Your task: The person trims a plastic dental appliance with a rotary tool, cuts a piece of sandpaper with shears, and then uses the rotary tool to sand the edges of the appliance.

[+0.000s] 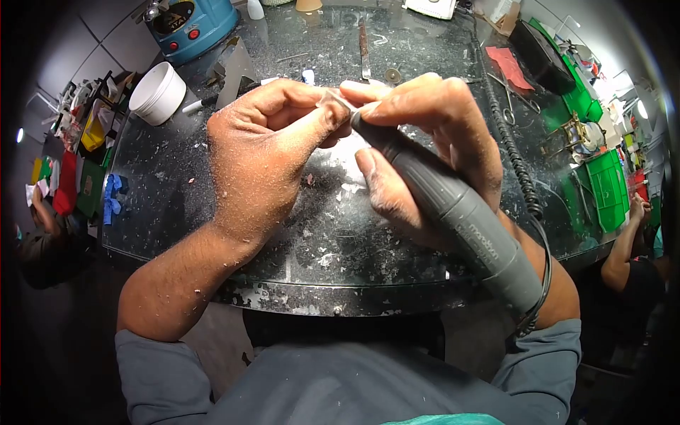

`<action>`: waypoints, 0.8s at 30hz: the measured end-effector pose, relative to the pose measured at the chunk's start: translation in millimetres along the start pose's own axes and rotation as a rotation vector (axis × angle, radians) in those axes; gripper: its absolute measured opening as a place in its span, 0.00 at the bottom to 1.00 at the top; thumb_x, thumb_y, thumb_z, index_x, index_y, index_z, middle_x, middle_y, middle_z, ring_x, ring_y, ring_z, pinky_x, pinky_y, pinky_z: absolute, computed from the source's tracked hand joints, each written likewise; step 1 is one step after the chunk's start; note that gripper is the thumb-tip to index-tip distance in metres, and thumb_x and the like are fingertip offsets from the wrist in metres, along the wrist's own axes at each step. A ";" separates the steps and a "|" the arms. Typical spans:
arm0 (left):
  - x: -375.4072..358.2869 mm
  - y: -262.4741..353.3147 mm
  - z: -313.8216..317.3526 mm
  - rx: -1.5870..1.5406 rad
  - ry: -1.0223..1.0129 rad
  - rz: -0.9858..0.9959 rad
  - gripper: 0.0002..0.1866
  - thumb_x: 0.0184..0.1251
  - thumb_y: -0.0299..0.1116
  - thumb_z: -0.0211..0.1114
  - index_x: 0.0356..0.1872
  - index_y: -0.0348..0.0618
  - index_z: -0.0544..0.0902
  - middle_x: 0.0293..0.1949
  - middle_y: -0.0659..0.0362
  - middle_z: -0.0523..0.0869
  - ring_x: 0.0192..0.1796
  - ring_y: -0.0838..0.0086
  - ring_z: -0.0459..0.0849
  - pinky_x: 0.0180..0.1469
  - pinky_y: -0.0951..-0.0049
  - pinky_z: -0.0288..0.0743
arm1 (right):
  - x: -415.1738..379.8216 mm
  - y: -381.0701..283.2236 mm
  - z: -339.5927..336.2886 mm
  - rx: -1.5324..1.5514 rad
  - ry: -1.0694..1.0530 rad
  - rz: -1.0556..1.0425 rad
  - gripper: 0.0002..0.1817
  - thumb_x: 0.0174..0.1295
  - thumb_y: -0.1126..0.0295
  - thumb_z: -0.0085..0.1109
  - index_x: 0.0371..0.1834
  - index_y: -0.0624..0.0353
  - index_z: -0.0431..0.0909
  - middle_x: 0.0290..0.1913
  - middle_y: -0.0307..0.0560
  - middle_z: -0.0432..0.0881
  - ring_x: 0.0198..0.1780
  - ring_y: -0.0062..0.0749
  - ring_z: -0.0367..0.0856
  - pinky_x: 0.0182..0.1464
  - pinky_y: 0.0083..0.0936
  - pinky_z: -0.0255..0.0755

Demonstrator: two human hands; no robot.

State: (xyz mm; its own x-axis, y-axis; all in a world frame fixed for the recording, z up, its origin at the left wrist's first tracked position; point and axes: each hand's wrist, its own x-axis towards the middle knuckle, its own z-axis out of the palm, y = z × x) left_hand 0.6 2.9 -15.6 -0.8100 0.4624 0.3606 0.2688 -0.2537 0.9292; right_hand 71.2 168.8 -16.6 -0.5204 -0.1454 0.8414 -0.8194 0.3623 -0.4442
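Observation:
My right hand (443, 117) is wrapped round a dark grey rotary handpiece (460, 209), its nose pointing up and left and its cord trailing from the rear end by my forearm. Pinched in the fingertips of my left hand (258, 152) is a small pale, whitish piece (336, 98), mostly covered by the fingers. The handpiece's tip is right at this piece, and the fingertips of both hands meet there. Fine white dust coats my left hand and forearm. Both hands are above the dark, dust-strewn bench (319, 263).
Beyond my hands lie a knife (364, 49) and a marker (200, 103). A white tub (159, 93) and blue machine (191, 32) stand back left. To the right are a coiled cord (511, 142), scissors (504, 99), red sheet (510, 69) and green tray (607, 191). Other people sit at both sides.

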 end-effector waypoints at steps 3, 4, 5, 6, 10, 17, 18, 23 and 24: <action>0.7 3.4 2.4 0.114 0.023 0.045 0.04 0.66 0.22 0.65 0.39 0.33 0.85 0.36 0.56 0.89 0.40 0.79 0.87 0.48 0.79 0.82 | 0.6 -2.5 1.2 0.018 -0.024 0.005 0.18 0.55 0.83 0.62 0.48 0.69 0.71 0.43 0.51 0.77 0.47 0.36 0.82 0.63 0.46 0.74; 1.6 2.3 1.6 0.113 0.025 0.046 0.04 0.66 0.22 0.65 0.39 0.33 0.85 0.36 0.56 0.89 0.40 0.79 0.87 0.48 0.79 0.82 | 0.6 -2.0 1.3 0.018 -0.025 0.004 0.18 0.55 0.83 0.62 0.48 0.69 0.71 0.43 0.51 0.77 0.47 0.36 0.82 0.63 0.46 0.74; 3.2 0.0 0.6 0.100 0.005 0.062 0.05 0.66 0.21 0.65 0.40 0.33 0.85 0.37 0.56 0.89 0.41 0.79 0.87 0.49 0.79 0.81 | -0.2 -1.3 1.3 0.002 0.004 0.026 0.18 0.55 0.83 0.63 0.49 0.69 0.71 0.43 0.50 0.77 0.49 0.37 0.83 0.62 0.43 0.74; 4.1 -1.3 0.2 0.087 -0.014 0.078 0.06 0.66 0.21 0.65 0.42 0.33 0.85 0.39 0.55 0.89 0.42 0.78 0.87 0.51 0.79 0.81 | -0.7 -1.0 0.9 -0.015 0.033 0.048 0.18 0.55 0.82 0.64 0.49 0.69 0.72 0.43 0.50 0.78 0.51 0.38 0.83 0.61 0.41 0.74; 2.7 0.2 4.6 0.077 0.037 0.110 0.07 0.66 0.20 0.64 0.44 0.33 0.85 0.41 0.55 0.89 0.44 0.77 0.87 0.53 0.77 0.81 | 0.5 -3.8 -3.0 -0.099 0.004 0.039 0.19 0.55 0.80 0.66 0.49 0.65 0.73 0.45 0.48 0.80 0.56 0.42 0.83 0.65 0.42 0.67; 3.5 1.1 2.0 0.090 0.022 0.149 0.12 0.65 0.17 0.64 0.48 0.34 0.85 0.44 0.54 0.89 0.47 0.76 0.87 0.54 0.77 0.80 | 1.8 -2.5 -8.9 -0.228 -0.033 -0.011 0.21 0.52 0.79 0.68 0.50 0.60 0.74 0.45 0.45 0.82 0.60 0.45 0.81 0.71 0.56 0.55; 3.1 2.6 0.6 0.127 -0.008 0.161 0.12 0.66 0.18 0.62 0.50 0.33 0.84 0.47 0.53 0.88 0.51 0.74 0.86 0.57 0.75 0.78 | 1.8 -2.2 -9.6 -0.276 -0.025 -0.019 0.21 0.52 0.79 0.68 0.49 0.60 0.74 0.45 0.45 0.82 0.61 0.46 0.80 0.71 0.58 0.53; 3.6 3.4 -1.4 0.139 -0.040 0.171 0.14 0.67 0.17 0.61 0.52 0.33 0.83 0.51 0.51 0.87 0.55 0.71 0.85 0.61 0.72 0.76 | 3.2 -4.8 -11.7 -0.266 -0.050 -0.013 0.21 0.52 0.79 0.67 0.49 0.61 0.74 0.46 0.44 0.81 0.61 0.47 0.80 0.72 0.61 0.49; 3.6 3.2 -1.8 0.136 -0.040 0.176 0.14 0.67 0.17 0.61 0.53 0.33 0.82 0.51 0.51 0.87 0.55 0.71 0.85 0.61 0.72 0.76 | 2.9 -4.0 -11.7 -0.260 -0.030 -0.013 0.20 0.52 0.79 0.67 0.49 0.61 0.74 0.46 0.45 0.81 0.61 0.47 0.80 0.72 0.61 0.48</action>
State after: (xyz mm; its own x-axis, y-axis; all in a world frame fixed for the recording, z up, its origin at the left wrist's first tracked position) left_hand -2.4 2.3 -11.5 -0.7238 0.4555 0.5182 0.4739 -0.2177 0.8533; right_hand 75.7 177.7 -8.8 -0.5205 -0.1777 0.8352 -0.7388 0.5842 -0.3361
